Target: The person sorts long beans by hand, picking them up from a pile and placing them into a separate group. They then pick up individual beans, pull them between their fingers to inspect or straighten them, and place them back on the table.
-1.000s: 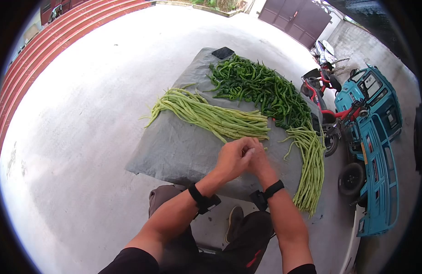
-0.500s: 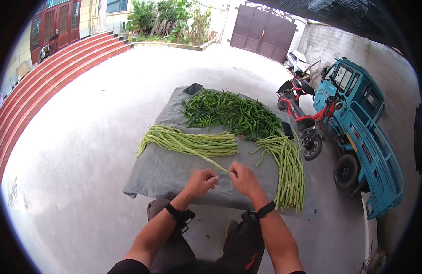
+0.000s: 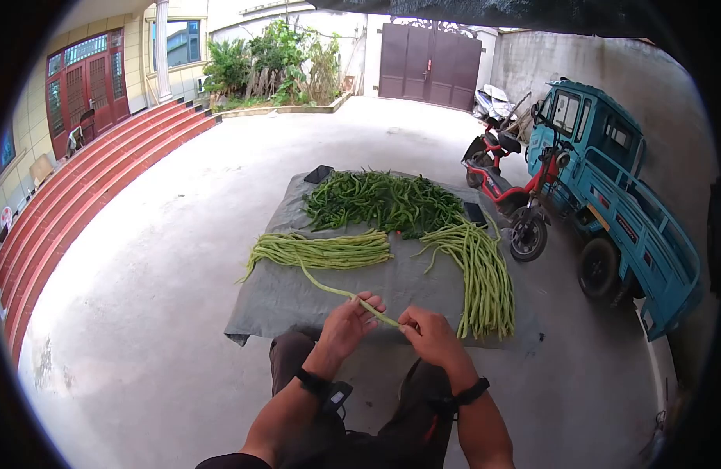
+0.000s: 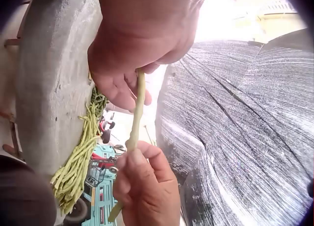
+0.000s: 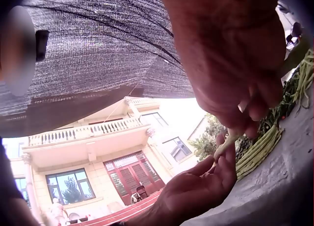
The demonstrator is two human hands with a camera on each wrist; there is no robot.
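One long green bean (image 3: 326, 288) stretches from the left-hand bundle of long beans (image 3: 321, 252) toward me, crossing both hands. My left hand (image 3: 349, 322) is turned palm up, with the bean passing between its thumb and loosely bent fingers. Close on its right, my right hand (image 3: 432, 334) pinches the bean near its end with thumb and forefinger. From the left wrist, the bean (image 4: 139, 108) runs between the hands, and a short tip pokes out below the right hand (image 4: 149, 187). In the right wrist view the left hand (image 5: 196, 187) supports the bean from below.
Grey sheeting covers the low table (image 3: 298, 305). A heap of green peppers (image 3: 384, 202) lies at its far side, and a second bean bundle (image 3: 481, 281) on the right. A red scooter (image 3: 505, 184) and blue cargo tricycle (image 3: 603, 180) stand to the right, red steps (image 3: 118, 164) to the left.
The hands were together, then parted, with the right pinching the bean and the left off it. Now the left holds it too, and the bean is drawn nearer. The head view has tilted up.
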